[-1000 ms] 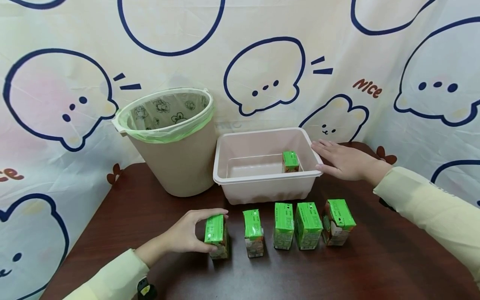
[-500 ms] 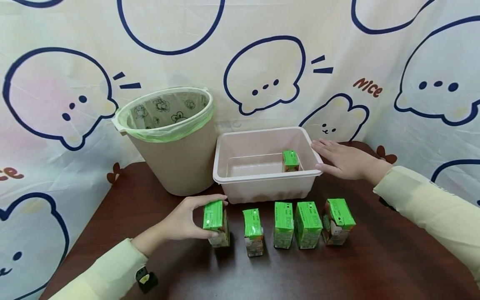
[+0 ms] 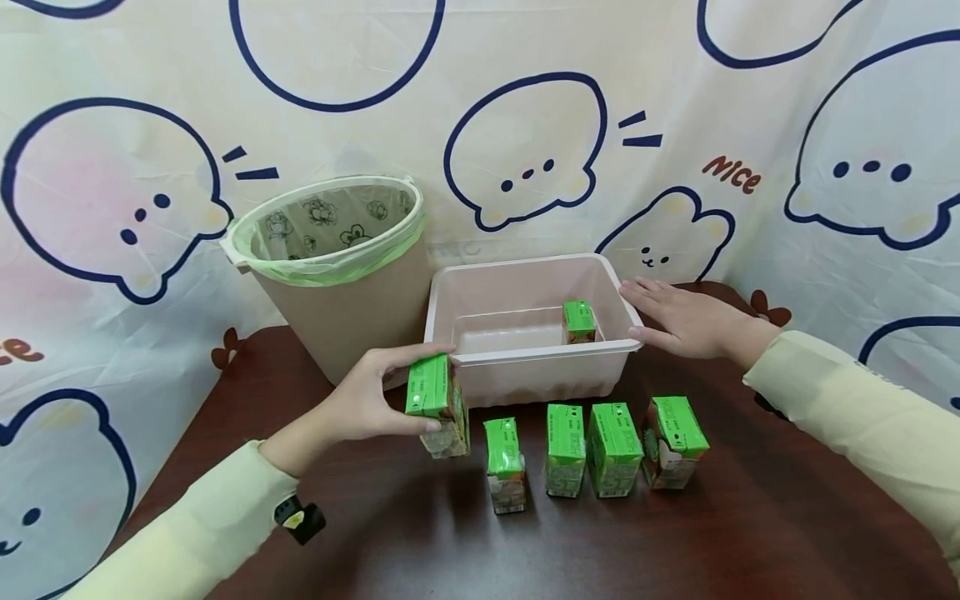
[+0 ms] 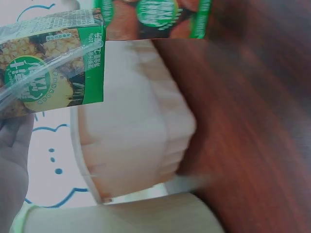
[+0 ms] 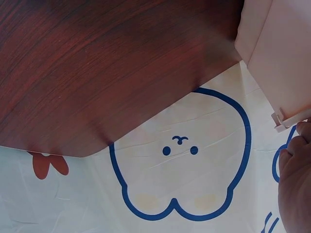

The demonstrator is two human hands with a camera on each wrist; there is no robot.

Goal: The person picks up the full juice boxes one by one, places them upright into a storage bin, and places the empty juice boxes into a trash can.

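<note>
My left hand grips a green-topped juice box between thumb and fingers. The box hangs above the table, slightly tilted, before the front left corner of a pale pink plastic basin. In the left wrist view, the held juice box shows pineapple pictures and clear wrap. My right hand rests with straight fingers on the basin's right rim; in the right wrist view only part of this hand shows. One juice box stands inside the basin, at its right side.
Several more juice boxes stand in a row before the basin, from a narrow one to the rightmost. A beige trash can with a green liner stands left of the basin. A patterned cloth hangs behind the dark wooden table.
My left hand has lifted the juice box off the table and carried it forward toward the basin. My right hand has stayed on the rim.
</note>
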